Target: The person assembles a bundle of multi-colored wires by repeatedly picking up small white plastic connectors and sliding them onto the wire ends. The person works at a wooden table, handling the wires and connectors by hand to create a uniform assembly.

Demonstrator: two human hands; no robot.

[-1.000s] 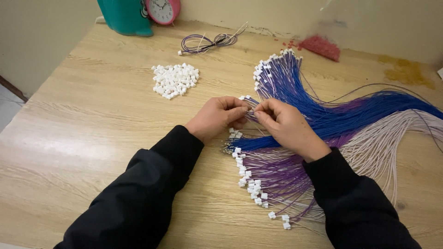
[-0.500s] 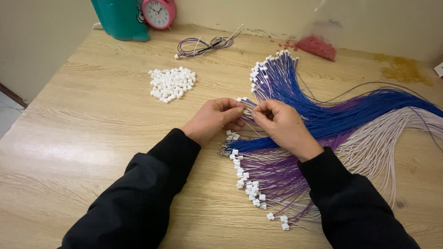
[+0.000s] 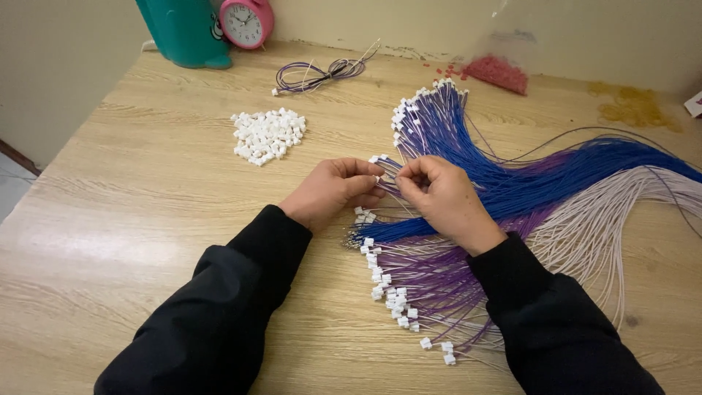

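— What do you have in the hands?

— I see my left hand (image 3: 333, 192) and right hand (image 3: 442, 199) meeting over the middle of the wooden table (image 3: 146, 190). The left fingertips are pinched together on a small white connector (image 3: 375, 159). The right fingertips are closed on thin purple wires (image 3: 391, 175) that run into that connector. The two pinches almost touch.

— Where is the rest of the wire?

— Just under and to the right of the grip lies the blue wire bundle (image 3: 512, 190), fanning away past the right wrist. Below the grip sits the purple bundle (image 3: 431, 285) with white plugs along its near edge. Further right are the pale wires (image 3: 607, 227).

— And spare parts?

— A pile of loose white connectors (image 3: 267, 135) lies up and left of the left hand, well apart from it. Beyond the grip, far off, I see a small coil of wire (image 3: 322, 73), a pink clock (image 3: 245, 22), a teal container (image 3: 186, 33) and a bag of red bits (image 3: 497, 69).
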